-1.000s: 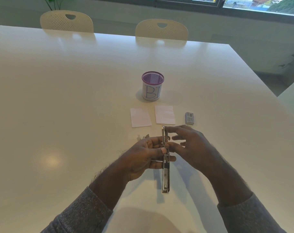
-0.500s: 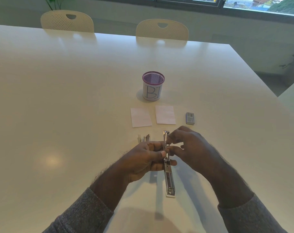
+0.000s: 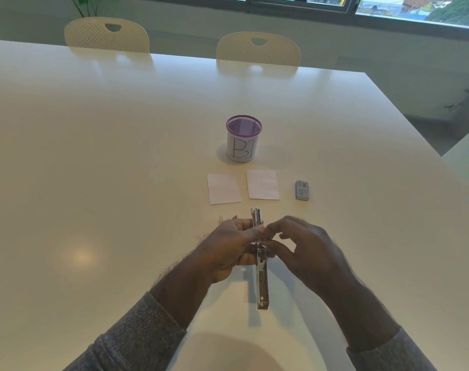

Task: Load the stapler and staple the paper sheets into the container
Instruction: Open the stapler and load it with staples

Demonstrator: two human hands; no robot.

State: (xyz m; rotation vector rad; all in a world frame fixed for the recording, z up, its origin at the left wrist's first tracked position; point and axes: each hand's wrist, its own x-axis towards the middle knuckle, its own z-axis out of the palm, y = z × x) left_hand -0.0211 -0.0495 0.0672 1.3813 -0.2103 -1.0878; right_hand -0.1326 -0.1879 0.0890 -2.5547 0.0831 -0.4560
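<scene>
A silver metal stapler (image 3: 261, 279) is swung fully open into one long bar, held above the table. My left hand (image 3: 228, 247) grips it at the hinge, thumb across the top. My right hand (image 3: 305, 253) pinches at the same middle part with thumb and forefinger; what lies between those fingertips is hidden. Two pale pink paper sheets (image 3: 224, 188) (image 3: 262, 184) lie flat side by side beyond the hands. A purple mesh container (image 3: 243, 139) with a white label marked "B1" stands behind them. A small grey staple box (image 3: 302, 190) lies right of the sheets.
Small bright staple strips (image 3: 228, 218) lie on the white table (image 3: 107, 170) just past my left fingers. Two cream chairs (image 3: 258, 49) stand at the far edge. The table's right edge runs diagonally past the staple box.
The stapler's far end has sunk lower toward my hands, and my right fingers have closed in on its middle. Both hands stay in the same spot.
</scene>
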